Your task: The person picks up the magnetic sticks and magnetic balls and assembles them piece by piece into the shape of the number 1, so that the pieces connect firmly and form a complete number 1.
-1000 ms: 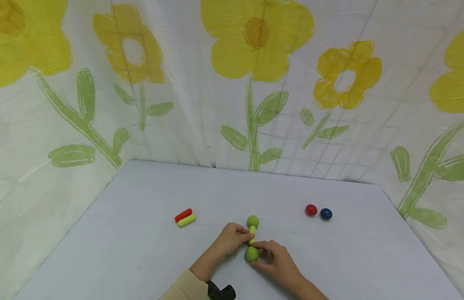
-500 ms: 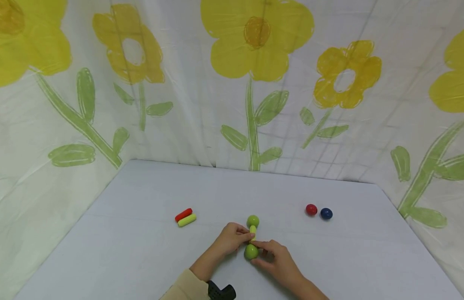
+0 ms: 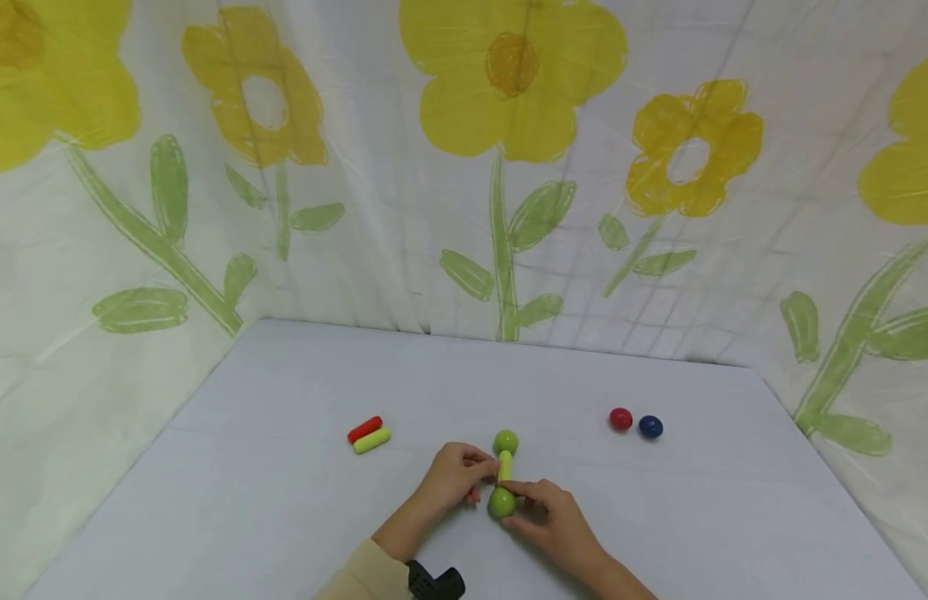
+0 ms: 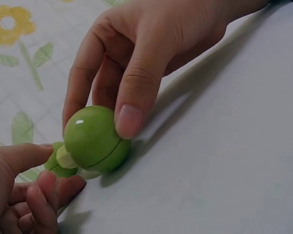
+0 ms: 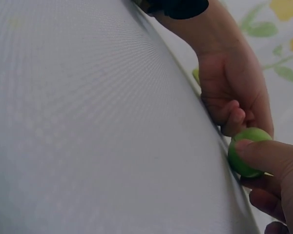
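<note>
A yellow-green stick (image 3: 505, 468) lies between two glossy green balls, one far (image 3: 505, 442) and one near (image 3: 501, 502), all in a line. My right hand (image 3: 554, 521) grips the near ball, with the thumb on one side and fingers on the other; the left wrist view shows the ball (image 4: 95, 139) meeting the pale end of the stick (image 4: 65, 157). My left hand (image 3: 450, 482) is at the stick's left side, its fingertips right by the edge. In the right wrist view the left hand (image 5: 234, 92) is behind the ball (image 5: 249, 151).
A red stick (image 3: 364, 430) and another yellow-green stick (image 3: 373, 440) lie side by side at left on the white table (image 3: 283, 517). A red ball (image 3: 621, 419) and a dark blue ball (image 3: 650, 427) sit at right. A flower-printed curtain (image 3: 373, 208) hangs behind.
The near green ball has been pushed slightly away from me, up against the stick. My left fingers have let go of the stick and shifted slightly left.
</note>
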{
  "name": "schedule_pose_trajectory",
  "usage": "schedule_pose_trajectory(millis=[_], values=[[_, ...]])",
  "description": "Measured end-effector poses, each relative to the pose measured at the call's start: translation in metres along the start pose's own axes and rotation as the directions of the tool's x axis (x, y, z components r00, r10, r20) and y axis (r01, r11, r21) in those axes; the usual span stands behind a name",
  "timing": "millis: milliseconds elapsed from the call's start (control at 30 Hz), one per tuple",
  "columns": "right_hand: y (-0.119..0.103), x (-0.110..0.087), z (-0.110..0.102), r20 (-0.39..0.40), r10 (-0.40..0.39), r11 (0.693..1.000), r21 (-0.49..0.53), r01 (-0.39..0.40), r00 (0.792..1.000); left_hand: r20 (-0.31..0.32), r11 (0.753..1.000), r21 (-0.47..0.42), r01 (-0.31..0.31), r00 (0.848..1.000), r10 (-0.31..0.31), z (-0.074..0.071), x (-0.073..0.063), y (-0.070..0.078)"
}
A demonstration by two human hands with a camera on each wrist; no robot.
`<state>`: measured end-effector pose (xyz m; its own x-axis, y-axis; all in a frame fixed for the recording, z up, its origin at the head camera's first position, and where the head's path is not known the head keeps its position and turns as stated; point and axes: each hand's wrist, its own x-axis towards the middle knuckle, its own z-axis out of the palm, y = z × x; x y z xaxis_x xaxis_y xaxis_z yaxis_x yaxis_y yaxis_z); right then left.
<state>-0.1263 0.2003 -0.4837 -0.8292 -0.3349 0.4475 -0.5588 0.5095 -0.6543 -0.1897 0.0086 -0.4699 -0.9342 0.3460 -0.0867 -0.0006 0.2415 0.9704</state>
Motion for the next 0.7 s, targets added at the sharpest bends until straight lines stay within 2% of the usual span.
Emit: schedule_pose_trajectory(millis=[200,333,433,500,567,633,700], values=[[0.000,0.001,0.001,0.042,0.097,0.995,0.022,-0.098,0.994,-0.047,0.999,0.031,-0.036,0.998,0.037,-0.029,-0.008,-0.002],[-0.001,0.001,0.001,0.056,0.131,0.990,0.048,-0.133,0.990,-0.121,0.998,0.033,-0.057,0.991,0.061,-0.051,-0.016,-0.005],[-0.002,0.001,0.001,0.044,0.139,0.988,0.068,-0.142,0.989,-0.190,0.997,0.046,-0.069,0.979,0.076,-0.066,-0.024,-0.008],[-0.002,0.001,0.001,0.035,0.150,0.984,0.092,-0.152,0.988,-0.241,0.992,0.098,-0.082,0.965,0.104,-0.075,-0.029,-0.011],[-0.003,0.001,0.001,0.031,0.175,0.977,0.122,-0.178,0.984,-0.289,0.976,0.190,-0.106,0.944,0.159,-0.084,-0.034,-0.014],[-0.004,0.002,0.000,0.039,0.211,0.964,0.157,-0.215,0.977,-0.333,0.946,0.299,-0.128,0.915,0.229,-0.092,-0.039,-0.019],[-0.005,0.003,-0.001,0.053,0.250,0.950,0.179,-0.256,0.967,-0.368,0.900,0.411,-0.143,0.878,0.307,-0.100,-0.043,-0.023]])
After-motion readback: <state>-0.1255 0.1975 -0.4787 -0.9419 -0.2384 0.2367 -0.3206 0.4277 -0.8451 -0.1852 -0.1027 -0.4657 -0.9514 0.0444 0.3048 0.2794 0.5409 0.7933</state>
